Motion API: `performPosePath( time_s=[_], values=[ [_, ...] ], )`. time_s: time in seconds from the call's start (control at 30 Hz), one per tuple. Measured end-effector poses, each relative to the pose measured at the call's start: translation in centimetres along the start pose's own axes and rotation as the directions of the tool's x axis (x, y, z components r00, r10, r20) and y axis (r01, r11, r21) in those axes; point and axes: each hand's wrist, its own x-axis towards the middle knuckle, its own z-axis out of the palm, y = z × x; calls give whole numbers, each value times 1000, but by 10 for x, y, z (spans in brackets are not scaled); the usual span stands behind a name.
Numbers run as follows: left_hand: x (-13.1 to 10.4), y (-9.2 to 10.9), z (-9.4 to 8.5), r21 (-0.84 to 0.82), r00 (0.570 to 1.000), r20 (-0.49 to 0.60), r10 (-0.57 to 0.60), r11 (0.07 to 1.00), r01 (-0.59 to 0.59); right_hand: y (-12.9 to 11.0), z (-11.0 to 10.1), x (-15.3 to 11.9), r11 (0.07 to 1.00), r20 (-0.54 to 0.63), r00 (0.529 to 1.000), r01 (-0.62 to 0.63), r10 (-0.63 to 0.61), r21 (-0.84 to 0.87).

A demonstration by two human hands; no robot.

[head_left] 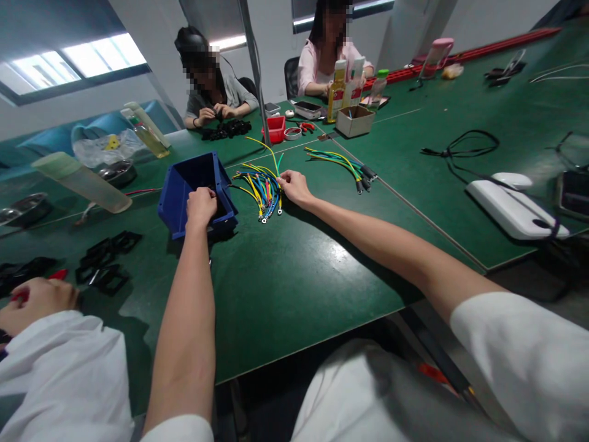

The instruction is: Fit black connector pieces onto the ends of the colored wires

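My left hand (201, 205) reaches over the front lip of a blue plastic bin (172, 212). Its fingers are curled inside, and what they grip is hidden by the hand and the bin's shadow. My right hand (296, 186) pinches a thin yellow-green wire (271, 150), which stands up from the fingertips. Between the hands lies a loose bundle of yellow, blue and red wires (260, 189) with metal ring terminals at their near ends. To the right of my right hand rests a second bundle of green and yellow wires (338, 158) with black-sleeved ends.
A neighbour's hand (39, 301) works at the left beside black plastic frames (108, 264). Two people sit across the green table (285, 294). A red box (276, 130), a cardboard box (354, 121) and bottles stand at the back; a white device (510, 209) with cable lies right.
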Motion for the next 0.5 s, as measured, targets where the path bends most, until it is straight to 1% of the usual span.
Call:
performPosePath(
  time_s=[0.17,0.37,0.5],
  values=[
    [-1,0,-1,14,999,49,-2,1000,1,2,1,1,1000,4,1000,11,-11,7],
    [-4,2,-4,53,999,51,-1,999,-1,4,3,2,1000,17,1000,21,-21,7],
    [-7,5,-6,67,993,120,-4,998,-4,4,4,2,1000,16,1000,21,-21,5]
  ],
)
